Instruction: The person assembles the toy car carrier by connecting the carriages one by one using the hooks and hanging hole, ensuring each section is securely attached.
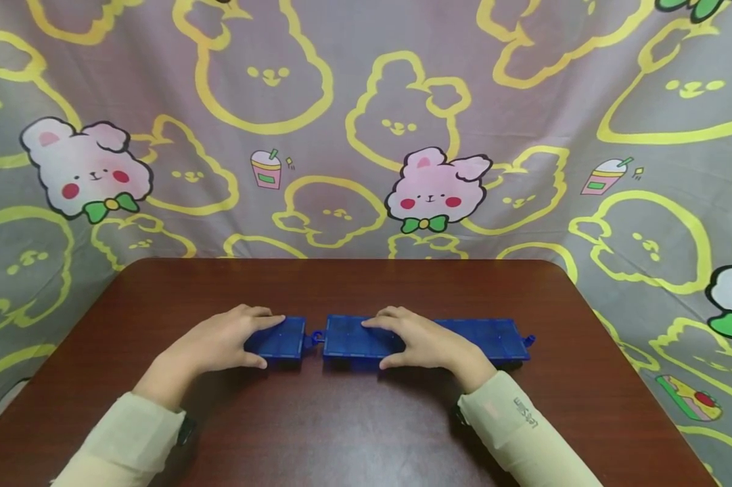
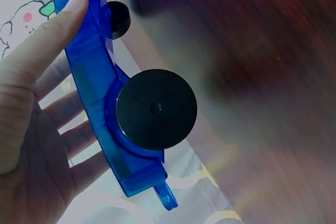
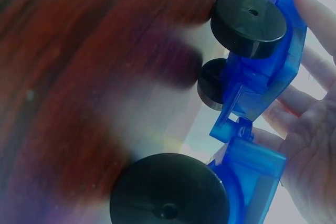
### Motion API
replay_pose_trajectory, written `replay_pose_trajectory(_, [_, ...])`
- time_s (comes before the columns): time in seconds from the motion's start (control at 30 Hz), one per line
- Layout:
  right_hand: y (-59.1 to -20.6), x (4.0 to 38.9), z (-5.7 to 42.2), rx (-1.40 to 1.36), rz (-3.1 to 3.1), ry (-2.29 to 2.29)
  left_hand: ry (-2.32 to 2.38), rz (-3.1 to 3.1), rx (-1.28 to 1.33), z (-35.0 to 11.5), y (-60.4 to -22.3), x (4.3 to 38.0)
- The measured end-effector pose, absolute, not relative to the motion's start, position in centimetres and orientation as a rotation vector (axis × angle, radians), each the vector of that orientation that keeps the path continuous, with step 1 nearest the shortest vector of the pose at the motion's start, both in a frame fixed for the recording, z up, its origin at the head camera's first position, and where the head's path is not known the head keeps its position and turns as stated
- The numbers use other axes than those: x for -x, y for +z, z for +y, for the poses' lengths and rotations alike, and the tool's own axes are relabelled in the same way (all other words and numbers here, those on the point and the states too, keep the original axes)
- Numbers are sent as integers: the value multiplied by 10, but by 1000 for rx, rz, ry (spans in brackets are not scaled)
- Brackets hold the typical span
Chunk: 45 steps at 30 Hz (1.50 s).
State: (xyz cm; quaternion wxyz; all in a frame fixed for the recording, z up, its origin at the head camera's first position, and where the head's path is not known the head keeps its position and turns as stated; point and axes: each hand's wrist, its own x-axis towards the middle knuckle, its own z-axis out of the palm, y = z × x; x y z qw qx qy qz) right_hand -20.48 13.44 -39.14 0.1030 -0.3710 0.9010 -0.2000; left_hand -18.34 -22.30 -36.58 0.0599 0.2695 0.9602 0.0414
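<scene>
Translucent blue toy train wagons with black wheels stand in a row on the table. My left hand (image 1: 229, 338) holds the left wagon (image 1: 287, 338), thumb on its near side and fingers across to the far side. The left wrist view shows that wagon's black wheel (image 2: 156, 109) and a small hook (image 2: 167, 196) at its end. My right hand (image 1: 423, 341) grips the middle wagon (image 1: 348, 337), with the thumb (image 3: 307, 3) against its side. A coupling (image 3: 236, 128) links it to the right wagon (image 1: 482, 337). Between the left and middle wagons, a blue coupling (image 1: 316, 337) bridges the gap.
The brown wooden table (image 1: 354, 426) has rounded far corners. Behind it and at both sides hangs a grey cloth (image 1: 341, 155) with yellow outlines and cartoon rabbits. A hook (image 1: 529, 340) sticks out from the row's right end.
</scene>
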Motion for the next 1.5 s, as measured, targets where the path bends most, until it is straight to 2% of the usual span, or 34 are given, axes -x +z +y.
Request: replay_pose_trajectory(1.5, [-389, 205, 132, 1102, 2653, -556, 214, 2925, -826, -223, -372, 180])
